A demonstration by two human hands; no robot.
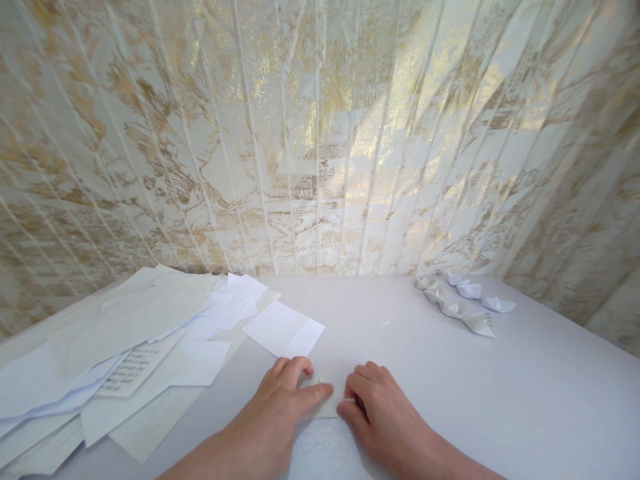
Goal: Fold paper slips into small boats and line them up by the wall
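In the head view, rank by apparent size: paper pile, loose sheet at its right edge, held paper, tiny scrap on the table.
1. Paper pile
2. Loose sheet
3. Held paper, partly covered, so judged by what shows
4. Tiny scrap

A small off-white piece of paper (327,409), with a little peak at its far edge and a nearly straight near edge, lies on the tabletop (490,400). The left hand (280,400) partly covers it; the right hand (377,403) pinches its right end.
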